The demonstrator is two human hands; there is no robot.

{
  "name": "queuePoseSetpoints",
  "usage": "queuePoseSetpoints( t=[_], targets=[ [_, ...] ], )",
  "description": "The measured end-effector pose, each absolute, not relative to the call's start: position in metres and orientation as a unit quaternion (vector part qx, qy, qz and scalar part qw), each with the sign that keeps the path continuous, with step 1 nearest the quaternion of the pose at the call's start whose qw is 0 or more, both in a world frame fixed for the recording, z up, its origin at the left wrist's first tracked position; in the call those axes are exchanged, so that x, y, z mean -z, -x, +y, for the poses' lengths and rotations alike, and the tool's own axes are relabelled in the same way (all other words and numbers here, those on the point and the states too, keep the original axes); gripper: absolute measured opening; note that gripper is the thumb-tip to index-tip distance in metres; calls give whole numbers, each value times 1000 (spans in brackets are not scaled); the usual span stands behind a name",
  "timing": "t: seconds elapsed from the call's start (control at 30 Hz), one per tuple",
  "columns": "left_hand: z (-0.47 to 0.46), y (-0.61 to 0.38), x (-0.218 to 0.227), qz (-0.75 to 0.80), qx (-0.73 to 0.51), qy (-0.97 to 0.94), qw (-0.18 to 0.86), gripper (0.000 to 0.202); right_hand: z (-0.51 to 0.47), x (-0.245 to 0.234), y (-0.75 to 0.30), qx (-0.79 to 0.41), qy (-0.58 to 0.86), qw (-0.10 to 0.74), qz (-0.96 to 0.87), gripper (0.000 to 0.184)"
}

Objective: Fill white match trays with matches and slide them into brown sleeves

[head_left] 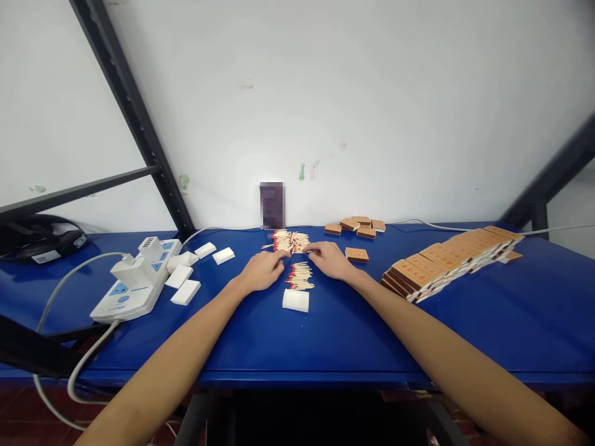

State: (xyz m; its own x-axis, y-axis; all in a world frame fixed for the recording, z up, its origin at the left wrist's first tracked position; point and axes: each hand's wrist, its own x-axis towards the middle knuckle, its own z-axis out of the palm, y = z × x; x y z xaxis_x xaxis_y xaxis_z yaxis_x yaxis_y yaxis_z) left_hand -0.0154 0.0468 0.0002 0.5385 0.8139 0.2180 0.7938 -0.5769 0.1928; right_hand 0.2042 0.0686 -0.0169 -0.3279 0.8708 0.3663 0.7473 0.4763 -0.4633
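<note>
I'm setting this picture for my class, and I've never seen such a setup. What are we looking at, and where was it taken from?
There is no machine here: one camera worn on a person's head looks forward and down at their two bare hands. The left hand and right hand reach over a blue table, fingertips at a heap of matches. Whether either holds a match is too small to tell. A smaller row of matches lies nearer the camera, then a white box. More white boxes lie beside the power strip at left; brown matchboxes are stacked at right.
</note>
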Motion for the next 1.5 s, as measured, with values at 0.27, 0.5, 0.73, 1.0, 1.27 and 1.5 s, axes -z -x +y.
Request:
queuePoseSetpoints(
  t=[0.27, 0.5, 0.73, 1.0, 1.27, 1.5],
  targets=[
    [47, 15, 0, 454, -137, -880, 36, 38, 69, 19, -204, -105, 503, 280, -811, 32],
    [45, 15, -2, 459, -132, -878, 39, 38, 66, 17, -203, -114, 503, 289, -806, 35],
    [44, 15, -3, 459, -130, -878, 33, 38, 61, 12, -202, -121, 496, 275, -815, 32],
    [45, 15, -3, 453, -100, -885, 21, 43, 59, 13, -206, -179, 488, 300, -800, 28],
    [46, 10, -5, 448, -43, -893, -1, 50, 63, 10, -199, -150, 509, 278, -801, 18],
    [45, 10, -5, 439, -52, -897, 4, 49, 63, 7, -201, -169, 487, 265, -815, 20]
  ],
)
